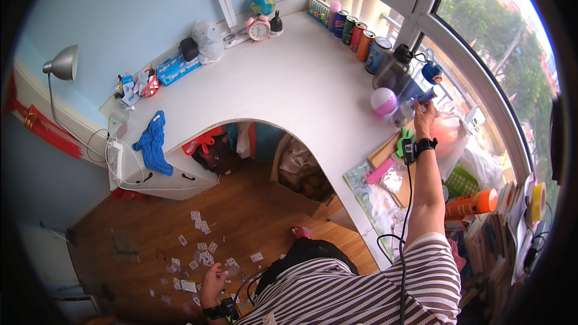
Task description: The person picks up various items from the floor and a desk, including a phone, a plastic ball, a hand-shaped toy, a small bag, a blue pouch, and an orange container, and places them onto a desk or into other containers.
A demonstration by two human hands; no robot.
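My right hand (424, 119) reaches out over the window side of the white desk (289, 81). Its fingers close on a small dark blue cylinder (427, 95), partly hidden by the hand. Just left of it lies a clear plastic bottle (403, 113), and beyond that a pink and white ball (383, 101). A large dark water bottle (392, 70) and a bottle with a blue lid (432, 72) stand behind. My left hand (214, 282) hangs low over the wooden floor (253, 194), fingers slightly apart, nothing in it.
Several drink cans (358, 36) line the window. A pink alarm clock (258, 30) and globe (261, 2) stand at the back. Blue cloth (156, 144) drapes over the left edge. Playing cards (206, 258) litter the floor. Plastic bags (451, 131) and stacked books (487, 243) crowd the right.
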